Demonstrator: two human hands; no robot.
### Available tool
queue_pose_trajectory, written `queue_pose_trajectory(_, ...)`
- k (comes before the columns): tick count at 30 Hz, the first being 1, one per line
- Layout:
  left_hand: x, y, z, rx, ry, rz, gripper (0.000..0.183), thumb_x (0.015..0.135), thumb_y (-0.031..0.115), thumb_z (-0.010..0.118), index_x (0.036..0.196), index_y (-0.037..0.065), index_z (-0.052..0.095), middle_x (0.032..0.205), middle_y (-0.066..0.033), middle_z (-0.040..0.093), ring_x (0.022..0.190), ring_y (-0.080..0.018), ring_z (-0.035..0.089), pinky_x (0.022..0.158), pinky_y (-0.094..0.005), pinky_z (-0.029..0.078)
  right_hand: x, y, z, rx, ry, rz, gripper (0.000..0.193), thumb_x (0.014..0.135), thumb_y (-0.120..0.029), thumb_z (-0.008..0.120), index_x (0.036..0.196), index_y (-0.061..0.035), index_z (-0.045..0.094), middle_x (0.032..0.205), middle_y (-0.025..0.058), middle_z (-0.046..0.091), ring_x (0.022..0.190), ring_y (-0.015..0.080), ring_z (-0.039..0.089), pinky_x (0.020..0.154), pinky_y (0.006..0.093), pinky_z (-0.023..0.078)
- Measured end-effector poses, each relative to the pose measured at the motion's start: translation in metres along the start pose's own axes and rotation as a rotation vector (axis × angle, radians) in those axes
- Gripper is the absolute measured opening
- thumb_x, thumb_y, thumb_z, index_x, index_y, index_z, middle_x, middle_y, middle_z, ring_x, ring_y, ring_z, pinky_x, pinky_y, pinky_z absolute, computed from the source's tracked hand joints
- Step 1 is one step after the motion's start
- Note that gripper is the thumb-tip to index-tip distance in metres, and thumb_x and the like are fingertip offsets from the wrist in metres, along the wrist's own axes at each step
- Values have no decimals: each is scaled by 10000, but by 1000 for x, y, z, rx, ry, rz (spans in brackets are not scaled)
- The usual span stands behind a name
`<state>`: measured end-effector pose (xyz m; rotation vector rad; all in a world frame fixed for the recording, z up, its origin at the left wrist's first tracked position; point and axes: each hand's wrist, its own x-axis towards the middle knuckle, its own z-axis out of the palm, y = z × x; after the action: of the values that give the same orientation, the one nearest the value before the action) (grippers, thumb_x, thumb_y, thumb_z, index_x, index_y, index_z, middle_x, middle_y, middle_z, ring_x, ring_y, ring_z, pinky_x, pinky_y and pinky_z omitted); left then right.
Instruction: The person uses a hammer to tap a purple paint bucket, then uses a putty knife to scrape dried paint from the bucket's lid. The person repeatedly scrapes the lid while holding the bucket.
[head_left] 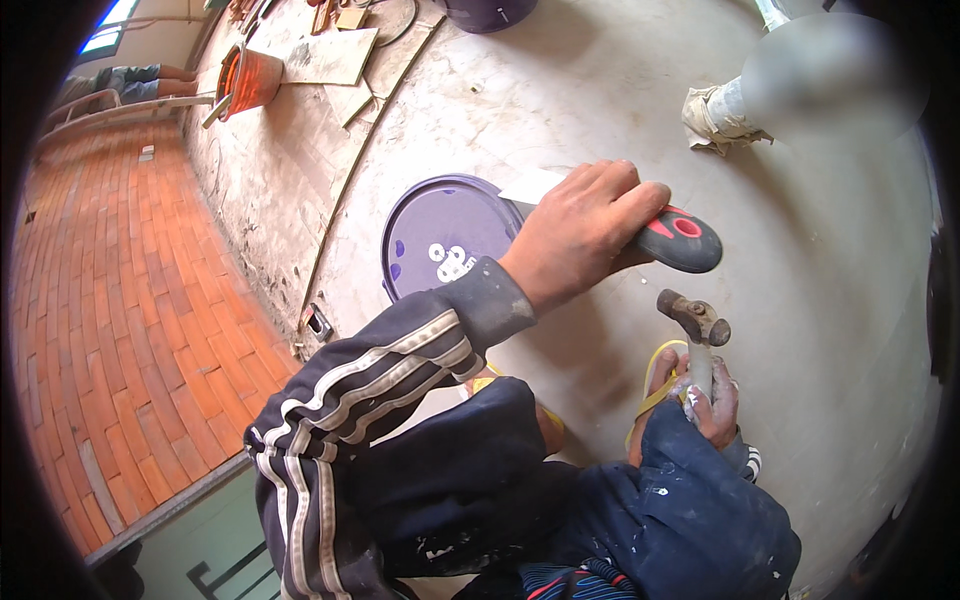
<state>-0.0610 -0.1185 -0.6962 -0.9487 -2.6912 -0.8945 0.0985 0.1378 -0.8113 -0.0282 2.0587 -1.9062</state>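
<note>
My left hand point(590, 225) is closed around the black and red handle point(685, 240) of a putty knife, above the floor in the middle. The knife's pale blade point(532, 185) points left over the edge of a purple bucket lid point(440, 225); much of it is hidden behind the hand. Lower and to the right, my right hand point(715, 405) grips a hammer by its light shaft. The hammer's worn, rusty head point(693, 316) points up, beneath the knife handle. White smears mark the right fingers. Both hands are in front of my bent knees.
An orange bucket point(250, 80) and flat boards point(330, 58) lie at the upper left, near another person's legs point(140, 80). Another purple bucket point(490, 12) stands at the far edge. A cloth-wrapped foot point(720, 118) stands upper right. Reddish brick-like paving point(140, 330) spreads left.
</note>
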Motion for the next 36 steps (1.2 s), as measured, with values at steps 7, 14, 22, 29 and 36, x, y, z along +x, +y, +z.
queue_pose_trajectory(7, 0, 4, -5, -34, 68, -24, 407, 677, 217, 732, 996, 85, 518, 825, -86, 496, 790, -278, 540, 713, -376, 440, 4, -15, 0, 94, -43, 64, 296, 804, -117, 497, 1055, 41, 500, 716, 93, 625, 492, 102, 508, 477, 246, 409)
queue_pose_trajectory(14, 2, -1, -10, -85, 164, -63, 461, 619, 84, 779, 1003, 58, 524, 832, -108, 531, 767, -299, 565, 657, -373, 471, 3, -20, -4, 144, -8, 120, 301, 818, -128, 498, 1057, 55, 504, 748, 102, 629, 514, 117, 525, 491, 257, 419)
queue_pose_trajectory(22, 17, -2, -21, -185, 285, -201, 441, 630, -5, 739, 1013, 43, 527, 905, -137, 595, 786, -313, 609, 682, -361, 487, 11, -71, -32, -208, 233, -225, 351, 800, -201, 594, 1017, 67, 529, 823, 145, 621, 655, 215, 602, 695, 339, 468)
queue_pose_trajectory(29, 22, 3, -32, -263, 147, -383, 340, 679, 16, 701, 984, 14, 551, 913, -168, 576, 845, -355, 580, 728, -395, 465, 46, -137, -29, 199, -11, 43, 376, 823, -154, 545, 1126, 52, 459, 762, 91, 585, 629, 105, 542, 548, 226, 442)
queue_pose_trajectory(36, 22, 12, -20, -150, 122, -313, 282, 678, 3, 700, 919, 19, 555, 853, -133, 574, 784, -300, 590, 686, -356, 465, 53, -175, -32, 330, -118, -85, 382, 820, -128, 533, 1156, 35, 455, 725, 72, 586, 632, 93, 560, 575, 237, 465)
